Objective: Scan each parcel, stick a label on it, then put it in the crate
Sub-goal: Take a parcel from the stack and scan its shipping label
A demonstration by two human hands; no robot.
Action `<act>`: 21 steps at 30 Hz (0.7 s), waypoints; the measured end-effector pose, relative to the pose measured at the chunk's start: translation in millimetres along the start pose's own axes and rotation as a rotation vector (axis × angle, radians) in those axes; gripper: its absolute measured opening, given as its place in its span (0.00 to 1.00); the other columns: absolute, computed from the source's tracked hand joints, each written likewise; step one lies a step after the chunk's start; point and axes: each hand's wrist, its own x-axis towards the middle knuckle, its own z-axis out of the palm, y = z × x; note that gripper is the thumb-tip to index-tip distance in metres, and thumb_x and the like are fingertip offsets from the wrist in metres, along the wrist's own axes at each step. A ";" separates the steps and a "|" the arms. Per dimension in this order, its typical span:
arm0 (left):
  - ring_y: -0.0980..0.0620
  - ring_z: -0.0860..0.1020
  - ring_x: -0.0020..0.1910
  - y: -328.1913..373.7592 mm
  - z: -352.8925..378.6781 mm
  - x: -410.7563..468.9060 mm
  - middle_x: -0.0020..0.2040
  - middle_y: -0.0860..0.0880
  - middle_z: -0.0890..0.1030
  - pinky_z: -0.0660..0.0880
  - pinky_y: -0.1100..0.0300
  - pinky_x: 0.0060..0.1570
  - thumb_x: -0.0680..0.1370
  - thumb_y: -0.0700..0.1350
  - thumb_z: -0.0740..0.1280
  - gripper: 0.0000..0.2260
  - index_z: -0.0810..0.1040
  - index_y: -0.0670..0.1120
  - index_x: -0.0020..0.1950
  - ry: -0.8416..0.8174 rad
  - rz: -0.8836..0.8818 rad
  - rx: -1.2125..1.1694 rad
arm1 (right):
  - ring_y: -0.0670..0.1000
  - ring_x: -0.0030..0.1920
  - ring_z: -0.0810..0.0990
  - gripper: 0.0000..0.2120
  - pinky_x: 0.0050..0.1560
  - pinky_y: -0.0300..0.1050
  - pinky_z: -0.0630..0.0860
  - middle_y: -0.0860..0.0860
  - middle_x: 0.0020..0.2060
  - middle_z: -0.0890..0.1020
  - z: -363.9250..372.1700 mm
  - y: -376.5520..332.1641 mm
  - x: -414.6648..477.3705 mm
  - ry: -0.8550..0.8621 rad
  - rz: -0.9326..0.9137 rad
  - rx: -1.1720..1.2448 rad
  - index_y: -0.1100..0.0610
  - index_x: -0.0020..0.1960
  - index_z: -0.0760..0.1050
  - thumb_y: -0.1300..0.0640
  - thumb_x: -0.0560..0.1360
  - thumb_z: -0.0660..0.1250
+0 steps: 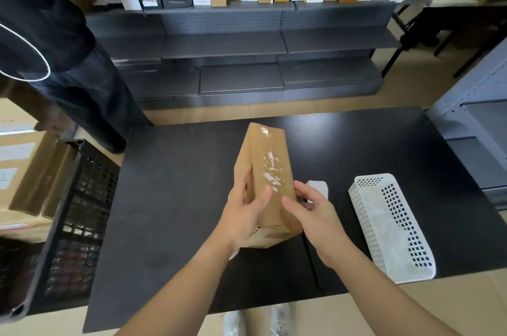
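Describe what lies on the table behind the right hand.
A stack of white slips, likely labels, lies on the table. The right hand covers its near left part, so how many slips there are cannot be told.

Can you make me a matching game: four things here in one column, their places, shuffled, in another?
Things: 1 cardboard parcel; 2 white basket; 3 black crate; 4 stack of white labels.
Places: A beside the table's left edge; B held between the left hand and right hand; C on the table, right side; D just behind the right hand.
Pairs: 1-B; 2-C; 3-A; 4-D.
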 end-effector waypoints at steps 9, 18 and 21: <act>0.59 0.65 0.69 -0.9 -81.1 -3.8 0.71 0.57 0.66 0.60 0.59 0.71 0.85 0.48 0.58 0.20 0.65 0.65 0.76 0.199 0.008 0.458 | 0.47 0.70 0.73 0.22 0.66 0.46 0.72 0.38 0.67 0.74 9.5 25.6 30.6 -0.100 0.082 -0.177 0.41 0.75 0.68 0.54 0.83 0.66; 0.57 0.78 0.62 -76.2 -115.6 0.4 0.66 0.63 0.76 0.76 0.56 0.60 0.78 0.49 0.71 0.34 0.58 0.62 0.79 0.203 -0.277 0.270 | 0.54 0.76 0.66 0.38 0.74 0.56 0.67 0.49 0.79 0.63 19.1 84.5 50.7 -0.073 0.178 -0.478 0.48 0.82 0.56 0.52 0.78 0.73; 0.55 0.79 0.60 -94.1 -116.3 3.6 0.64 0.61 0.78 0.76 0.56 0.59 0.80 0.46 0.68 0.26 0.64 0.63 0.74 0.186 -0.332 0.277 | 0.52 0.73 0.69 0.36 0.73 0.55 0.69 0.49 0.77 0.65 14.2 93.5 51.0 -0.035 0.152 -0.571 0.46 0.80 0.59 0.53 0.78 0.73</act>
